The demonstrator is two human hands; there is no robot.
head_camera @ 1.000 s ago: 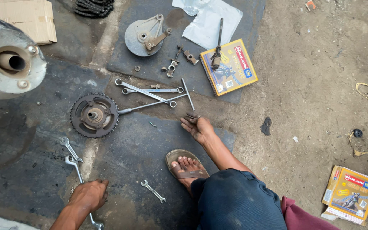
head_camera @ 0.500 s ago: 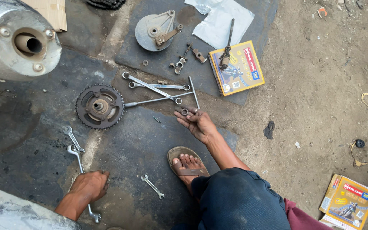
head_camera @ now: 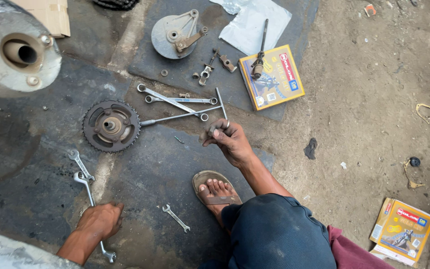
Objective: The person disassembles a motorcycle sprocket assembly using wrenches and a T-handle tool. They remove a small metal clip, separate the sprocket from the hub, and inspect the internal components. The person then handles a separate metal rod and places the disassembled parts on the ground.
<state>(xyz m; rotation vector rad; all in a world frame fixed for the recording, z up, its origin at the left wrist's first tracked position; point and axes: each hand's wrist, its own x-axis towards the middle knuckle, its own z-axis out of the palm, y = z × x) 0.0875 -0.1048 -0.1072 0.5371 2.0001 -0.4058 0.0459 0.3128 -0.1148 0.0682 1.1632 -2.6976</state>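
Note:
My right hand (head_camera: 231, 142) is at the centre of the head view, fingers curled around the lower end of a T-handle wrench (head_camera: 222, 108) that lies on the dark mat. My left hand (head_camera: 100, 220) rests palm down at the lower left, lying over the shaft of a long ring spanner (head_camera: 89, 192). A rusty chain sprocket hub (head_camera: 111, 125) sits left of the right hand. Crossed long spanners (head_camera: 172, 102) lie between the sprocket and the T-handle. My sandalled foot (head_camera: 215, 190) is planted just below the right hand.
A round brake plate (head_camera: 172, 35), small metal fittings (head_camera: 206, 73) and a yellow box (head_camera: 271, 77) with a tool on it lie at the top. A silver exhaust pipe (head_camera: 16, 50) juts in top left. A small spanner (head_camera: 176, 218) and another box (head_camera: 401, 231) lie lower down.
My right hand has gone from reaching flat toward the T-handle wrench to closing its fingers around its end. My left hand stays on the long spanner. The view has shifted slightly.

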